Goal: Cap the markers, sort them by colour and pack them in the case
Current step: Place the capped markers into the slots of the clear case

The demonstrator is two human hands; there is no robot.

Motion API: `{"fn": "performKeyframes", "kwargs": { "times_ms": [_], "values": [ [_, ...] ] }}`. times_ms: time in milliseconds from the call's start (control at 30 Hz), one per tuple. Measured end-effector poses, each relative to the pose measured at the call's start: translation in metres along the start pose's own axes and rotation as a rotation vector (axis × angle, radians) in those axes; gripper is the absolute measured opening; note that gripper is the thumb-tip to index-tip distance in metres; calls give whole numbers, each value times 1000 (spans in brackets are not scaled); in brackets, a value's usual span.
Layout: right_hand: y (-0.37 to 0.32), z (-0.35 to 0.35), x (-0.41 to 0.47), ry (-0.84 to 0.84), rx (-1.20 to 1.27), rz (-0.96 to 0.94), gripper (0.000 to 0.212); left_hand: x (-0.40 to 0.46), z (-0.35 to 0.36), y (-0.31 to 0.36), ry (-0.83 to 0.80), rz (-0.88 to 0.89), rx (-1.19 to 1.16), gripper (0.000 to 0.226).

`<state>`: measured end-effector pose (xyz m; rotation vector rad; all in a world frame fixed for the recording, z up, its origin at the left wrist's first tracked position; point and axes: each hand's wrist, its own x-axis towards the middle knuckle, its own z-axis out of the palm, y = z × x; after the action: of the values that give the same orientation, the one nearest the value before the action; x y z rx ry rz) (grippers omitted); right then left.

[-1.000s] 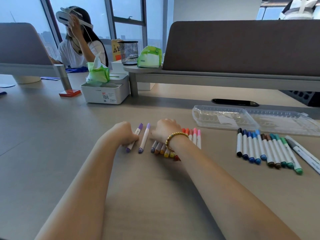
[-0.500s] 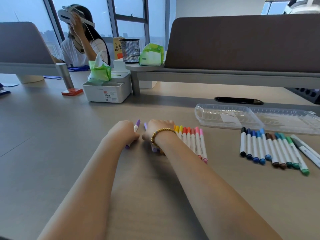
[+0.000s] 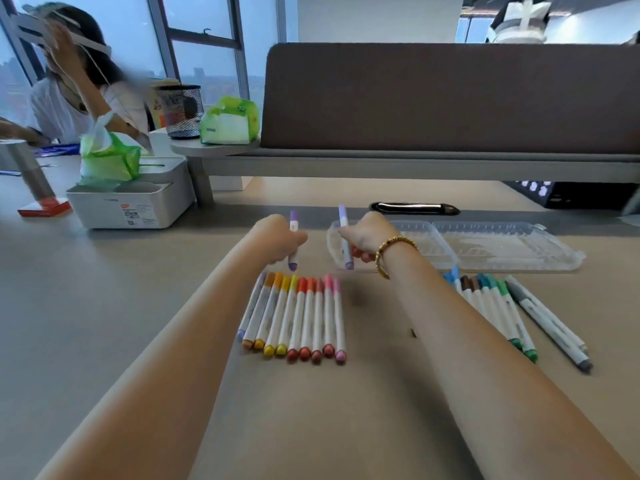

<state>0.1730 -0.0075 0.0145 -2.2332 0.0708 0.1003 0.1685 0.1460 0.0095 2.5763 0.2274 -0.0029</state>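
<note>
My left hand (image 3: 277, 239) grips a purple marker (image 3: 293, 221) upright above the table. Held the same way, a lilac marker (image 3: 343, 216) is in my right hand (image 3: 363, 237), just in front of the clear plastic case (image 3: 502, 247), which lies open and flat. Below my hands a capped row of warm-coloured markers (image 3: 298, 317) lies side by side, from lilac through orange, yellow and red to pink. To the right, partly hidden by my right forearm, lies a row of blue, brown and green markers (image 3: 498, 299), with grey markers (image 3: 550, 323) beside it.
A white tissue box with a green bag (image 3: 131, 199) stands at the back left. A desk divider (image 3: 450, 98) on a shelf spans the back, with a black pen-like object (image 3: 414, 207) below it. A seated person (image 3: 69, 91) is at the far left.
Both hands have lifted off the table, each raising a purple-toned marker that lay left of the warm row. My right hand has moved right, toward the case.
</note>
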Motion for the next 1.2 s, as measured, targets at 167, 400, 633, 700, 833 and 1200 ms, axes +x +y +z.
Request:
{"fn": "performKeyframes", "kwargs": {
  "times_ms": [167,400,633,700,833,1200],
  "values": [
    [23,-33,28,33,-72,65,13,33,29,44,-56,70,-24,32],
    [41,-38,56,10,-107,80,23,58,50,69,-190,96,113,30],
    [44,-26,81,-18,-121,47,26,69,60,77,-220,144,272,29],
    [44,-22,85,-6,-125,37,25,70,65,78,-191,193,390,23],
    [48,-19,89,3,-145,24,27,76,70,71,-138,241,542,27],
    [40,-2,88,37,-282,-60,42,73,58,28,-174,458,467,56]
  ]
}}
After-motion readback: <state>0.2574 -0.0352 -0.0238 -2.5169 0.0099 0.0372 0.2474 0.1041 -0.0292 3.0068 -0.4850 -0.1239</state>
